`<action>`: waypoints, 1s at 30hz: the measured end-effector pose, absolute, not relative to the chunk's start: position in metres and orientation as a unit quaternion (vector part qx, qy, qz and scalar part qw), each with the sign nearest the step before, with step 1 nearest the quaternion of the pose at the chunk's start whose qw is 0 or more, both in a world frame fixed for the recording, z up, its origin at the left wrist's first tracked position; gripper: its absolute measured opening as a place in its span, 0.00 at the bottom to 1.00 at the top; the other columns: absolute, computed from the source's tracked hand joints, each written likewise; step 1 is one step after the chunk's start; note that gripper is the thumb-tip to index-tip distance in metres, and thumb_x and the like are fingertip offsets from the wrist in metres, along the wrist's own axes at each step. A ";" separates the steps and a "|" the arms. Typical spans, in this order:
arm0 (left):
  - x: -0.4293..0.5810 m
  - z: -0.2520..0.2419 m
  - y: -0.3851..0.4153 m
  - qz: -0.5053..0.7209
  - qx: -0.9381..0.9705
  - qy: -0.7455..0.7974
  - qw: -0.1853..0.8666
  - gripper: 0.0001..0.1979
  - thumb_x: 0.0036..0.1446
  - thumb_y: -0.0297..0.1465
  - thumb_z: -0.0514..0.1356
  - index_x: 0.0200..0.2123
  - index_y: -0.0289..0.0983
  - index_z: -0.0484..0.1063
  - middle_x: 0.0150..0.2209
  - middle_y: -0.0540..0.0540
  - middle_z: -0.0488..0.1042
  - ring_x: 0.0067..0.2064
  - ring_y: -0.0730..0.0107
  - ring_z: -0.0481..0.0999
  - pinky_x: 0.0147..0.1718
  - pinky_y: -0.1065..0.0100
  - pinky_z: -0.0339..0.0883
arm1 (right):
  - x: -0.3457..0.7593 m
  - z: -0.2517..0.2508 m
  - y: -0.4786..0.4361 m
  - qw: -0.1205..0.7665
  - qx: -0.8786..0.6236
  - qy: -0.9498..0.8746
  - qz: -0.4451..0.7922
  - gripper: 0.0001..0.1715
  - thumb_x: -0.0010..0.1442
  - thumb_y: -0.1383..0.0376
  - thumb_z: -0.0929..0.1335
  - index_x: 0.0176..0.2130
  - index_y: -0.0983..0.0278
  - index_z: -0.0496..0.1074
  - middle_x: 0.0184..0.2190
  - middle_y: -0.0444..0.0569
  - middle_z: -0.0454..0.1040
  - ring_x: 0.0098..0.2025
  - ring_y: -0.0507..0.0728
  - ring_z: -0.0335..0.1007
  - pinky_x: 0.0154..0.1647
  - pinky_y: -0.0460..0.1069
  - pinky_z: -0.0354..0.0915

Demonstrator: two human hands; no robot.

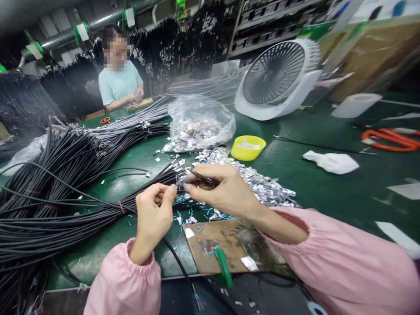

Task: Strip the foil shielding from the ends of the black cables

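Note:
My left hand (154, 214) is closed in a pinch on a black cable (177, 258), whose lower part hangs below the hand and ends in bare coloured wires. Close beside it, my right hand (226, 190) is closed around a slim dark tool (205, 178), mostly hidden by the fingers. Its thumb and fingertips meet the small wire ends at the left fingertips. Behind both hands lies a tied bundle of black cables (121, 208). Scraps of silver foil (262, 183) and short blue bits of insulation are strewn around the hands.
A large heap of black cables (65, 170) fills the left. Beyond the hands are a clear bag of scraps (203, 124), a yellow dish (248, 148) and a white fan (275, 78). Orange-handled scissors (390, 140) lie right. A brown board (213, 240) is near me; another person (120, 83) sits opposite.

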State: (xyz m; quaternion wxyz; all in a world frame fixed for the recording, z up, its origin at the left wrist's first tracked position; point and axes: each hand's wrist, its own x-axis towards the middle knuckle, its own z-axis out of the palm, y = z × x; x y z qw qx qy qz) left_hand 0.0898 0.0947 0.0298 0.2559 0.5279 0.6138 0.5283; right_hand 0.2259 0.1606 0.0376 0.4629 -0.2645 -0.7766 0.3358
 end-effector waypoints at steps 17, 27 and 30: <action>0.090 0.029 0.094 0.530 0.535 0.613 0.239 0.15 0.53 0.37 0.56 0.21 0.34 0.69 0.19 0.50 0.70 0.21 0.77 0.65 0.20 0.75 0.57 | 0.225 0.036 0.158 0.473 -0.211 -0.817 0.254 0.08 0.48 0.72 0.64 0.22 0.67 0.70 0.19 0.43 0.66 0.20 0.48 0.58 0.21 0.44 0.54; 0.088 0.026 0.092 0.564 0.566 0.579 0.163 0.09 0.50 0.33 0.61 0.22 0.36 0.71 0.21 0.51 0.68 0.23 0.76 0.66 0.23 0.74 0.59 | 0.227 0.038 0.165 0.437 -0.274 -0.716 0.471 0.26 0.54 0.49 0.66 0.17 0.64 0.59 0.14 0.39 0.52 0.17 0.47 0.46 0.17 0.45 0.46; 0.088 0.025 0.092 0.574 0.567 0.571 0.152 0.09 0.50 0.32 0.62 0.21 0.36 0.69 0.21 0.52 0.67 0.23 0.77 0.64 0.22 0.74 0.58 | 0.227 0.039 0.164 0.434 -0.266 -0.701 0.500 0.26 0.51 0.45 0.67 0.21 0.65 0.65 0.15 0.39 0.54 0.17 0.47 0.48 0.17 0.45 0.46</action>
